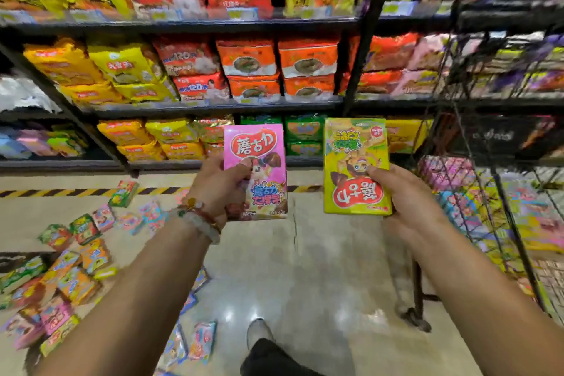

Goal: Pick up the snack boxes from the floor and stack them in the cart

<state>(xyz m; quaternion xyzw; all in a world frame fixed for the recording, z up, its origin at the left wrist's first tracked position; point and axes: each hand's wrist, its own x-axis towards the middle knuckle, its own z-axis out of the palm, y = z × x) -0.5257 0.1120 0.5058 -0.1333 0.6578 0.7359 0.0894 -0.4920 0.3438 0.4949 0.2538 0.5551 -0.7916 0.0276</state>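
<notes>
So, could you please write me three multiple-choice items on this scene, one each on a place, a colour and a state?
1. Where is the black wire cart?
A. To the person's right
B. To the person's left
C. Behind the scattered boxes

2. What colour is the flat cardboard snack box in the left hand?
A. Blue
B. Pink
C. White

3. How is the yellow-green cardboard snack box in the right hand turned?
A. Print upright
B. Face down
C. Print upside down

Answers:
1 A, the cart's wire wall fills the right edge.
2 B, its front is pink with a red logo.
3 C, its red logo reads inverted at the bottom.
</notes>
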